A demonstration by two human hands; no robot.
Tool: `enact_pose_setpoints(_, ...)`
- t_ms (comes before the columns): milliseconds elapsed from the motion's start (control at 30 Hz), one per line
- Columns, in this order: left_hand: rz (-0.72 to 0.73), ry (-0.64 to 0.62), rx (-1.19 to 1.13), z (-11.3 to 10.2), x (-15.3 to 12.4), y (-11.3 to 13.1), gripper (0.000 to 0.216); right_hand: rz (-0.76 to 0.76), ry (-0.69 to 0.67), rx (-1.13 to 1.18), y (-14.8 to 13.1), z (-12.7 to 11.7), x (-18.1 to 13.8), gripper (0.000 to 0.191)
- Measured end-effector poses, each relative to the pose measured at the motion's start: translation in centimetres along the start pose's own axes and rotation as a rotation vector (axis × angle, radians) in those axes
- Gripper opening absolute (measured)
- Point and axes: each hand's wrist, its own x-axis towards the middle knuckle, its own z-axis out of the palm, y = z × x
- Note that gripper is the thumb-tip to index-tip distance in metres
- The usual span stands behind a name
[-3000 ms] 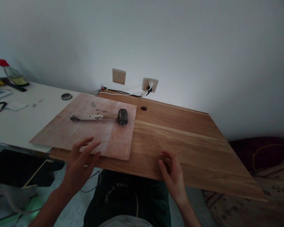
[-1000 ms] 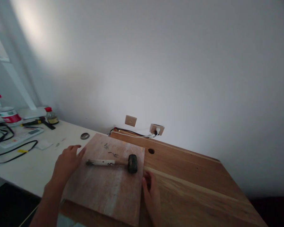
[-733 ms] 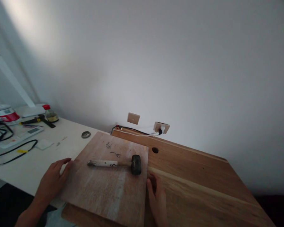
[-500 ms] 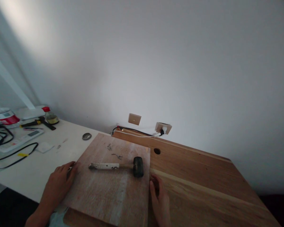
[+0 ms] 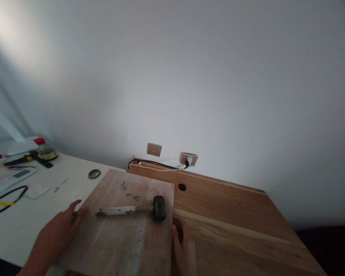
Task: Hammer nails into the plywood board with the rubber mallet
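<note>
A thin plywood board lies on a brown wooden tabletop. On the board rests a rubber mallet with a black head and a pale, paint-stained handle. Beyond the mallet lie a few small nails. My left hand grips the board's left edge, fingers over the top. My right hand holds the board's right edge just below the mallet head.
A white table adjoins on the left with a metal ring, a black cable, a remote, a screwdriver and a red-capped bottle. Two wall sockets with plugged cords sit behind. A round hole pierces the tabletop.
My hands came up from the near edge to the board's left and right edges. The view tilted up, then shifted slightly right. The mallet stays put on the board.
</note>
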Motion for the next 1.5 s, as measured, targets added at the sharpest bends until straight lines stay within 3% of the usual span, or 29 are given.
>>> enact_pose_setpoints(200,0.001,-0.072,0.113,-1.0,-0.3,2.9,0.083,0.039,-0.036,-0.059,-1.3,-1.8,1.0,0.049)
enact_pose_setpoints(433,0.119,-0.16,0.27,1.1,-2.5,8.8,0.077,0.073,0.031,-0.214,-0.3,-7.8,2.0,0.053)
enact_pose_setpoints(667,0.345,-0.377,-0.008,4.3,-5.3,13.9,0.07,0.153,0.226,-0.406,2.9,-15.2,2.3,0.061)
enact_pose_setpoints(900,0.411,-0.536,-0.286,8.0,-6.3,16.6,0.062,0.222,0.345,-0.455,4.5,-20.7,1.2,0.067)
enact_pose_setpoints(1000,0.45,-0.481,-0.283,9.0,-5.7,17.0,0.057,0.285,0.34,-0.421,4.9,-21.5,0.5,0.074)
enact_pose_setpoints(1133,0.535,-0.239,-0.255,10.8,-4.7,16.9,0.048,0.317,0.389,-0.394,5.6,-21.5,-0.1,0.084)
enact_pose_setpoints(1267,0.721,-0.039,-0.222,13.0,-3.8,17.6,0.048,0.292,0.423,-0.36,6.1,-21.4,-0.4,0.092)
enact_pose_setpoints(1367,0.924,-0.059,-0.163,14.0,-2.8,20.1,0.052,0.214,0.43,-0.344,5.5,-21.2,-0.2,0.09)
enact_pose_setpoints(1500,1.119,-0.112,-0.076,14.3,-1.5,25.2,0.059,0.014,0.504,-0.365,3.3,-19.8,-0.1,0.085)
